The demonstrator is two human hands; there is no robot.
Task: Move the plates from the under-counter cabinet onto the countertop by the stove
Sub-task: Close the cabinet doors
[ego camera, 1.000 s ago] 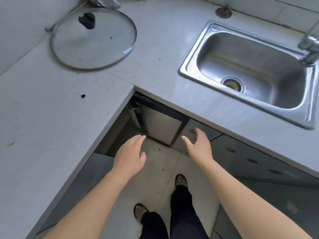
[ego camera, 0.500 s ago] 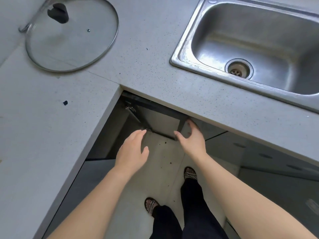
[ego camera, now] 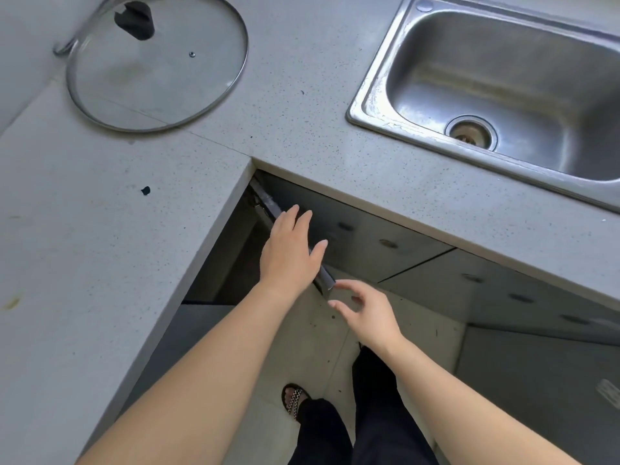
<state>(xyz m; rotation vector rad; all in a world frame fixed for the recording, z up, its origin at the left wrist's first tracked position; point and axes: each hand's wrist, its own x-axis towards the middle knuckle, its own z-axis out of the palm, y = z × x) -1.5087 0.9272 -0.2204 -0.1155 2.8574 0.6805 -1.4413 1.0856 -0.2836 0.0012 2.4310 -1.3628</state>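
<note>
No plates are in view. The under-counter cabinet door in the inner corner stands open, its dark top edge swung out toward me. My left hand lies flat over that edge, fingers straight and apart. My right hand hovers just below the door's outer corner, fingers spread and slightly curled, holding nothing. The grey speckled countertop wraps around the corner above the cabinet. The cabinet's inside is dark and hidden.
A glass pot lid with a black knob lies on the counter at the far left. A steel sink is set into the counter at the right. Grey cabinet fronts run under the sink. My feet stand on the tiled floor.
The door has swung further out. My left hand moved up and right onto its top edge. My right hand dropped from the door's edge to below its corner. The view shifted closer to the counter.
</note>
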